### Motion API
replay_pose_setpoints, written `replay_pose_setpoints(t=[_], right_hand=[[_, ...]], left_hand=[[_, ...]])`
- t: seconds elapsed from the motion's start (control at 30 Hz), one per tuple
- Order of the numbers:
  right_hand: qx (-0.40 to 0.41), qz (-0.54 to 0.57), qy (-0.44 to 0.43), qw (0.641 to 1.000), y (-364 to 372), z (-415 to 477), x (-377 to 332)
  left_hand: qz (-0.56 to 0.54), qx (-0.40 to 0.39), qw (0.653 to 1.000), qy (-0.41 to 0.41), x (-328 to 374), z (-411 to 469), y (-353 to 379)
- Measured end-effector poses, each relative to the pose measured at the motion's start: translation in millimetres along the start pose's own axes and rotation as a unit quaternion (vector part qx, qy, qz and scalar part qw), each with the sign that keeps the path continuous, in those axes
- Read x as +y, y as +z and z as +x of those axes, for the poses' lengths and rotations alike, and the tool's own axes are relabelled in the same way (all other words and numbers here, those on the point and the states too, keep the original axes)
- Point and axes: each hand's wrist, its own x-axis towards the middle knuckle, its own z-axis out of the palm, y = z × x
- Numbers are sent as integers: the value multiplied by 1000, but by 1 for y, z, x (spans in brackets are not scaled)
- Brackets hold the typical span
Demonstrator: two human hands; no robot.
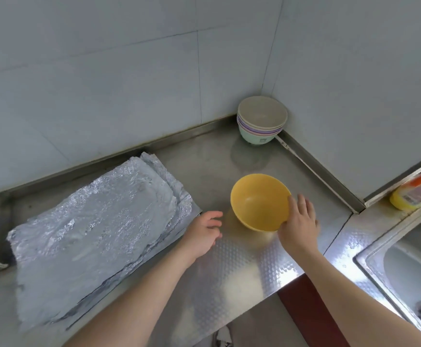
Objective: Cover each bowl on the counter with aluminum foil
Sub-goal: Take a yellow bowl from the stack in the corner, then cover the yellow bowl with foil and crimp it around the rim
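Bowl (257,201), yellow and empty, sits out on the counter (242,259), a little tilted towards me. The right hand (298,220) grips its right rim, fingers down the outer wall. The left hand (204,231) hangs loose and holds nothing, between the bowl and the foil (96,221), which lies in crinkled sheets well to the left. This looks like the placing step: one bowl set out and none covered yet. Next, I'd guess, the free hand must peel a single sheet off the pile, which calls for a careful pinch at one edge. In the corner waits a stack (262,121) of nested bowls, the top one empty.
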Motion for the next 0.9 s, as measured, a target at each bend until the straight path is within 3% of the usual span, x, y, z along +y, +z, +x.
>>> replay_pose_setpoints(t=[0.17,0.3,0.43,0.57,0.73,0.9], right_hand=[[70,33,-149,986,-18,3,-41],[22,124,-200,972,-8,-5,-98],[-130,220,-109,961,22,-24,-148],[-249,266,-6,931,61,-45,-195],[-247,309,197,897,106,-55,-219],[-183,410,318,835,135,-67,-233]], left_hand=[[67,77,994,44,5,-4,-40],[269,133,952,59,-13,-19,-86],[391,133,911,20,-57,-36,-135],[469,57,880,-52,-104,-49,-169],[522,3,851,-62,-139,-57,-183],[467,19,884,-18,-139,-45,-201]])
